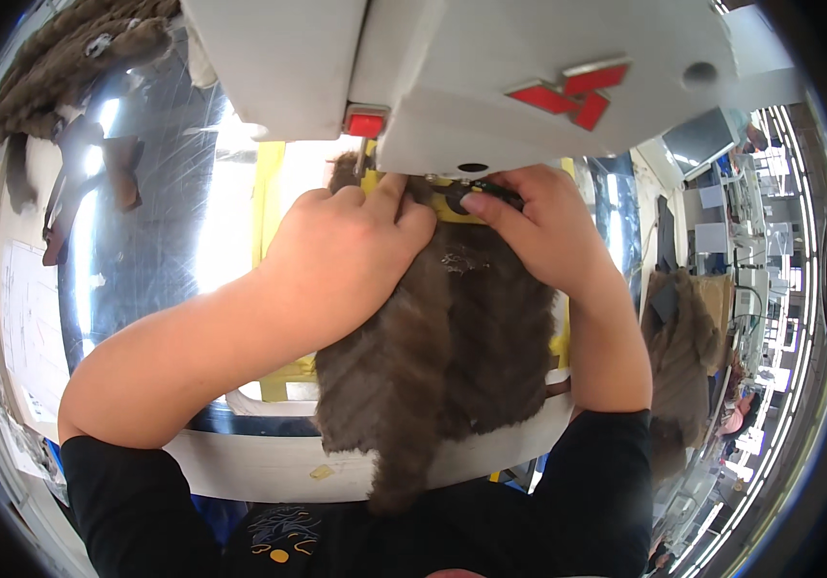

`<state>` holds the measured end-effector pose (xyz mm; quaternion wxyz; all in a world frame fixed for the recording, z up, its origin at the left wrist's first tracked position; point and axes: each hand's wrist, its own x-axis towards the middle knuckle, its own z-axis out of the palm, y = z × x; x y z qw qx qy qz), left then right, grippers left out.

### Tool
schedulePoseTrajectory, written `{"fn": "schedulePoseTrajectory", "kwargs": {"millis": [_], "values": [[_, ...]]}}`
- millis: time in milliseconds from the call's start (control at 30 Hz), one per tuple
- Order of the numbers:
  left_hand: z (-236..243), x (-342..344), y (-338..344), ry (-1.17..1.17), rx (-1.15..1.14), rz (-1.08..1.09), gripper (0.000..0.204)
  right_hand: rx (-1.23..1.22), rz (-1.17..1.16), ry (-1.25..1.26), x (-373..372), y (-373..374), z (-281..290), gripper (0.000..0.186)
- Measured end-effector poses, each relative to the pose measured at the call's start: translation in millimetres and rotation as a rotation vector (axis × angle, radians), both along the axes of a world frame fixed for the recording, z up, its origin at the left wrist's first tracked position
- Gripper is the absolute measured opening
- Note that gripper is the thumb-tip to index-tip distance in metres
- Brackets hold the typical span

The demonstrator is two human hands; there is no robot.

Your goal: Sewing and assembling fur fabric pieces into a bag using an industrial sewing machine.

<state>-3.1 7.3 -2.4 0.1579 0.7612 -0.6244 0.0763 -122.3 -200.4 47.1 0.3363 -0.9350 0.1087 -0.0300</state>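
A brown fur piece (500, 337) lies under the head of a white sewing machine (548, 77) and drapes over the near table edge. Along its left side runs a narrower, lighter fur strip (413, 385). My left hand (351, 226) is on the fur beside the needle area, index finger stretched toward it and the other fingers curled down on the fur. Close by on the right, my right hand (538, 217) grips a small black-handled tool (490, 193), thumb on top, its end pointing left at the fur. The tool's exact kind and the fingertips under the machine head are hard to make out.
Yellow tape (267, 193) marks the shiny table around the machine bed. More fur (76, 67) is heaped at the far left, near dark scraps (124, 173). Another fur piece (683, 356) hangs at the right. A paper sheet (33, 308) lies at left.
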Motion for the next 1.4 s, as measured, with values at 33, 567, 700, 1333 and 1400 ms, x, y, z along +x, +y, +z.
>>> {"fn": "schedulePoseTrajectory", "kwargs": {"millis": [33,567,700,1333,1400], "values": [[1.3,0.1,-0.3,0.0,0.006,-0.013,0.029,-0.051,0.014,-0.066,0.7,-0.5,-5.6,0.023],[1.2,0.9,-0.9,-0.04,-0.004,-0.021,0.033,-0.435,-0.032,-0.134,7.8,13.7,-27.1,0.013],[1.6,1.4,0.0,-0.034,0.003,-0.015,0.033,-0.545,-0.035,-0.212,6.9,14.4,-24.3,0.012],[0.6,2.6,0.2,-0.041,-0.004,-0.017,0.033,-0.561,-0.085,-0.236,3.4,0.0,-19.5,0.015],[1.3,1.8,0.2,-0.04,-0.002,-0.018,0.033,-0.588,-0.25,-0.159,-3.6,-13.9,-7.2,0.016]]}}
